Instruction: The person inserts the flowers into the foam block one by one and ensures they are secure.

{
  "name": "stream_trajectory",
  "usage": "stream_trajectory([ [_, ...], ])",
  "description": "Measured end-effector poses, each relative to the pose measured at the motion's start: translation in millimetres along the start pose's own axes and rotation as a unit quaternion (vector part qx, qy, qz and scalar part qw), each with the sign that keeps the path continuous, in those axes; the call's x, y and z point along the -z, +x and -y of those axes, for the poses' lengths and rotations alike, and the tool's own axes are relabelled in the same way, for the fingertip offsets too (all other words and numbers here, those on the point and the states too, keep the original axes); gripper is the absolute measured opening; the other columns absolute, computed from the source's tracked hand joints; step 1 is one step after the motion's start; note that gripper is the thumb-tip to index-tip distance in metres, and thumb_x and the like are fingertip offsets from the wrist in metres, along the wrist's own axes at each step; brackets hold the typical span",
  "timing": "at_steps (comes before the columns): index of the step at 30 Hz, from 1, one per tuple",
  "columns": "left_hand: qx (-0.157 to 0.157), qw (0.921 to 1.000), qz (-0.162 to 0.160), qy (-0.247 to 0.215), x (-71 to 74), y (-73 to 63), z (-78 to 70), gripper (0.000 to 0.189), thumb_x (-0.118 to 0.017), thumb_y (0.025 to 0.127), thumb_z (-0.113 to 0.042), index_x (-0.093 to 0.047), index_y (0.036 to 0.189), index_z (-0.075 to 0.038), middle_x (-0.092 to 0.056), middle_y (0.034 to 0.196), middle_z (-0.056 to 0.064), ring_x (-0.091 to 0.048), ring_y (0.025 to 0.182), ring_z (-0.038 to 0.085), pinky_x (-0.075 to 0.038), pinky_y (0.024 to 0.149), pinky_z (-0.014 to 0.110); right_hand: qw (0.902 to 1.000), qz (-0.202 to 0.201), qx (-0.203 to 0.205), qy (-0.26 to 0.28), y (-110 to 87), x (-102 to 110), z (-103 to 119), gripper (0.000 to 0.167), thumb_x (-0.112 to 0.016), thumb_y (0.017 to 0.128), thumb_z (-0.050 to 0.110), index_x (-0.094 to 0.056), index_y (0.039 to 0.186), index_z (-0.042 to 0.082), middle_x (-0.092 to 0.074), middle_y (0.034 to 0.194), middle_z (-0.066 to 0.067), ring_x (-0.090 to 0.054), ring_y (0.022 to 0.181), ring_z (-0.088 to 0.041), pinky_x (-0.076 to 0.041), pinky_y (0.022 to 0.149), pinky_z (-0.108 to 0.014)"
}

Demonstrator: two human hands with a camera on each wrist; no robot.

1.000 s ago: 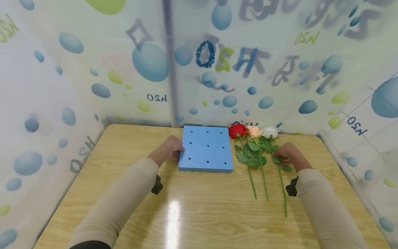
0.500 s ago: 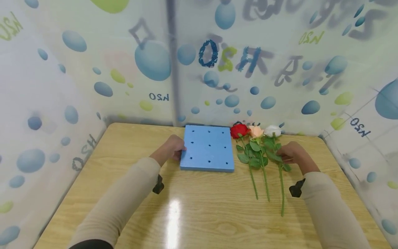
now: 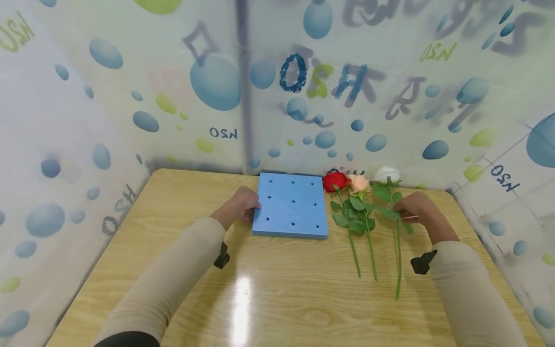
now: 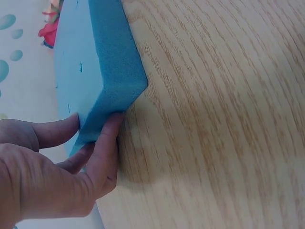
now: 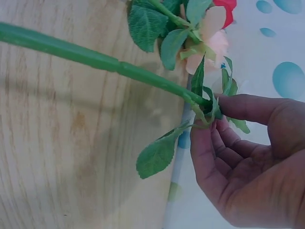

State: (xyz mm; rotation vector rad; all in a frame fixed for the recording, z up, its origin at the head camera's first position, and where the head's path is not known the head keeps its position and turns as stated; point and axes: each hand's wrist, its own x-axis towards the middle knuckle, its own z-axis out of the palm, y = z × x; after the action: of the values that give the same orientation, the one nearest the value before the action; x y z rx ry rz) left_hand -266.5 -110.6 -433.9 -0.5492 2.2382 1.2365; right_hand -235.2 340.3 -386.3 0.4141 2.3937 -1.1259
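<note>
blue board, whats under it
The wooden table shows along the near edge of the blue board. Whatever lies directly beneath it is covered, and the left hand hides part of its left side.

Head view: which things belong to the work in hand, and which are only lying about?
In the work:
blue square foam board with holes, gripped by the left hand
white long-stemmed rose, pinched by the right hand

Lying about, though perhaps meant for the work:
red long-stemmed rose
peach long-stemmed rose
</note>
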Motion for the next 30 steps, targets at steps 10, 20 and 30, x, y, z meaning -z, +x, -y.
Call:
stream_trajectory([
  [10, 0.001, 1.0000, -0.003, -0.001, -0.3, -1.3, -0.5, 0.027, -0.059, 0.094, -0.002, -0.055, 0.121, 0.001, -0.059, 0.102, 0.015, -0.062, 0.092, 0.027, -0.060, 0.066, 0.035, 0.9988, -0.018, 0.046, 0.000, -6.1, -0.1, 8.1, 0.025, -0.060, 0.092, 0.016, -0.060, 0.105, -0.006, -0.059, 0.083, 0.000, -0.061, 0.079, -0.013, -0.060, 0.079, -0.034],
  [20, 0.001, 1.0000, 0.001, -0.002, 1.6, -4.8, -2.7, 0.027, -0.058, 0.094, -0.003, -0.055, 0.121, 0.001, -0.060, 0.106, 0.016, -0.063, 0.095, 0.029, -0.060, 0.067, 0.036, 0.9952, -0.031, 0.089, -0.027, -18.1, 0.3, 23.0, 0.039, -0.056, 0.094, 0.018, -0.057, 0.120, -0.012, -0.060, 0.094, -0.003, -0.059, 0.080, -0.009, -0.060, 0.078, -0.032],
  [30, -0.005, 0.9999, 0.004, -0.008, 1.9, -7.2, -1.5, 0.028, -0.058, 0.094, -0.002, -0.054, 0.121, 0.001, -0.059, 0.102, 0.016, -0.063, 0.092, 0.028, -0.061, 0.067, 0.037, 0.9930, -0.046, 0.099, -0.044, -25.7, -2.9, 36.3, 0.045, -0.053, 0.097, 0.019, -0.050, 0.128, -0.013, -0.058, 0.104, -0.009, -0.058, 0.083, -0.012, -0.060, 0.077, -0.032],
])
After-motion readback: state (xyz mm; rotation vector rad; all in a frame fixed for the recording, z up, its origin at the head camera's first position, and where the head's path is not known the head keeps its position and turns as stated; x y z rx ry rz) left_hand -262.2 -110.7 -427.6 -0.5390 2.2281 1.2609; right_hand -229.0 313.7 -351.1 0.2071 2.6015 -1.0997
